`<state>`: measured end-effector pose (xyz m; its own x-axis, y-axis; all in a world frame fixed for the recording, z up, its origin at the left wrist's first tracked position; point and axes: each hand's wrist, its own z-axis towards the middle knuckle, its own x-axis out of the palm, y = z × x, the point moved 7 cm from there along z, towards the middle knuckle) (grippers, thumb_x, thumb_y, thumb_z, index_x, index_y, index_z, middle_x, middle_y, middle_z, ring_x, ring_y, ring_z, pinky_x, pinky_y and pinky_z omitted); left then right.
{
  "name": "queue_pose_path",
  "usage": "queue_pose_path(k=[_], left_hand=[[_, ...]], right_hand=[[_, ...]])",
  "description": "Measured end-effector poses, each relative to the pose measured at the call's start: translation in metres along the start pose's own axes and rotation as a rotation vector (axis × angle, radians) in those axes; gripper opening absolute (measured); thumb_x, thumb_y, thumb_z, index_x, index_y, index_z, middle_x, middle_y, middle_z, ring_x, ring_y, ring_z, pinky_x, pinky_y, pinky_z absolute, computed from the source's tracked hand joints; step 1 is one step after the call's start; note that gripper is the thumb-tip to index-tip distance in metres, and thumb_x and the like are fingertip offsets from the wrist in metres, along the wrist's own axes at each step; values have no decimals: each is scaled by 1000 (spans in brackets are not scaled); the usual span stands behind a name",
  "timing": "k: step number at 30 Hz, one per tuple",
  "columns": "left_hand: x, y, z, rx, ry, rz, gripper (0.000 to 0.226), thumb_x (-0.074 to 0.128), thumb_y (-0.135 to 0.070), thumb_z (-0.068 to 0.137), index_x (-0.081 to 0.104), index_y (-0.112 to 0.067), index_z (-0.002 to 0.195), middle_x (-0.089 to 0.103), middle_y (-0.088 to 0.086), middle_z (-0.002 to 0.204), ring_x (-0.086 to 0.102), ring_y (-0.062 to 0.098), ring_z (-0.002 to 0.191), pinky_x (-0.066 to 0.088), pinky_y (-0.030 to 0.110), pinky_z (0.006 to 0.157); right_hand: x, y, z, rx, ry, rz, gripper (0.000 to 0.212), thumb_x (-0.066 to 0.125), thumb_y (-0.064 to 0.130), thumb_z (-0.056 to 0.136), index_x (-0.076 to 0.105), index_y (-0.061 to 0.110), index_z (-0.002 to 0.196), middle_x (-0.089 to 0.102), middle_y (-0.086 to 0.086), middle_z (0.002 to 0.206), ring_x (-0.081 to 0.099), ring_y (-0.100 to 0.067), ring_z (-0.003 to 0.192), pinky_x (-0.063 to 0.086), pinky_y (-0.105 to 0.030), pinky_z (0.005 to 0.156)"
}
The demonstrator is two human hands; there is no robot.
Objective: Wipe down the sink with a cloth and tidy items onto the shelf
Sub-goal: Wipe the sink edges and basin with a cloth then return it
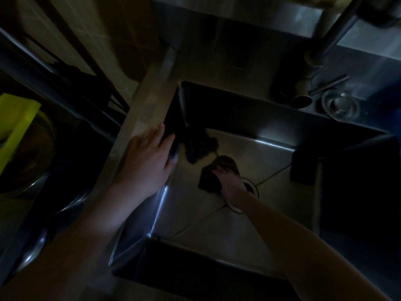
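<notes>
The scene is very dim. A steel sink (271, 161) fills the middle of the head view. My right hand (227, 181) is down in the basin and presses a dark cloth (213, 173) onto the sink floor, just left of the round drain (252, 187). Its fingers lie over the cloth. My left hand (147, 157) rests with straight fingers on the sink's left rim, its fingertips reaching over the inner edge. A second dark, knobbly cloth or scourer (198, 146) lies in the far left corner of the basin.
A tap (325, 46) rises at the back right, with a small round metal dish (340, 104) beside its base. A dark flat object (303, 168) leans on the right sink wall. At the far left sit a yellow-green item (15, 124) and metal bowls (32, 161).
</notes>
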<state>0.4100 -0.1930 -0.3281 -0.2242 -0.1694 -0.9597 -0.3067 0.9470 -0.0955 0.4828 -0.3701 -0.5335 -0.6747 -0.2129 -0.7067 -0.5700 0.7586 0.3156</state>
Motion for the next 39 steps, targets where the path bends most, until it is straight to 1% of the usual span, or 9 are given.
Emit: queue_pose_path(k=[5, 9, 12, 20, 26, 30, 33, 36, 39], left_hand=[[3, 1, 0, -9, 2, 4, 60, 49, -33, 90, 30, -16, 144, 15, 14, 156, 22, 29, 142, 26, 45, 108], [3, 0, 1, -5, 3, 11, 59, 49, -32, 90, 31, -16, 144, 15, 14, 156, 20, 29, 142, 25, 46, 107], [2, 0, -1, 2, 0, 29, 60, 52, -31, 88, 32, -15, 143, 17, 15, 156, 23, 29, 141, 27, 45, 106], [0, 0, 0, 30, -2, -4, 65, 54, -12, 80, 34, -12, 142, 16, 15, 156, 21, 29, 142, 28, 43, 107], [-1, 2, 0, 12, -19, -35, 64, 53, -10, 81, 33, -12, 141, 15, 12, 157, 20, 27, 142, 29, 44, 108], [1, 1, -1, 3, -13, -29, 62, 51, -11, 84, 30, -13, 143, 10, 11, 158, 16, 27, 143, 27, 46, 110], [0, 0, -1, -1, -7, -43, 60, 49, -13, 86, 30, -12, 142, 8, 13, 158, 14, 28, 144, 24, 46, 111], [-1, -3, 0, 9, -17, -25, 56, 50, -15, 85, 35, -10, 139, 11, 16, 157, 19, 31, 142, 27, 45, 109], [2, -4, 1, 6, -19, -5, 57, 53, -15, 82, 37, -9, 137, 12, 17, 156, 18, 32, 142, 26, 45, 110]], right_hand=[[7, 6, -13, -1, -12, -38, 65, 49, -1, 85, 34, 20, 145, 24, -3, 156, 28, -36, 137, 35, -49, 109], [41, 46, -27, -171, 116, -151, 55, 47, 7, 92, 34, 21, 144, 21, -3, 157, 23, -34, 140, 33, -49, 109], [60, 75, -30, -244, 126, -184, 49, 47, 13, 93, 37, 21, 141, 22, -2, 156, 24, -32, 139, 32, -52, 106], [47, 89, -6, -214, 77, -112, 62, 53, 16, 91, 27, 24, 146, 13, 3, 159, 13, -25, 145, 25, -55, 110], [34, 121, 27, -230, 48, -97, 65, 57, 16, 88, 28, 15, 146, 19, -4, 156, 15, -30, 143, 22, -58, 113], [41, 125, 22, -239, 51, -111, 61, 55, 20, 89, 31, 17, 145, 22, -3, 156, 18, -30, 142, 24, -55, 113], [50, 132, -1, -395, -17, -284, 46, 46, 20, 93, 41, 16, 139, 32, -5, 150, 36, -32, 129, 38, -48, 103], [79, 145, -38, -674, -25, -544, 42, 33, 16, 94, 48, 20, 133, 44, -6, 142, 49, -30, 116, 43, -40, 93], [101, 145, -72, -799, 29, -733, 39, 32, 24, 92, 55, 31, 123, 51, 3, 135, 53, -23, 116, 47, -34, 88]])
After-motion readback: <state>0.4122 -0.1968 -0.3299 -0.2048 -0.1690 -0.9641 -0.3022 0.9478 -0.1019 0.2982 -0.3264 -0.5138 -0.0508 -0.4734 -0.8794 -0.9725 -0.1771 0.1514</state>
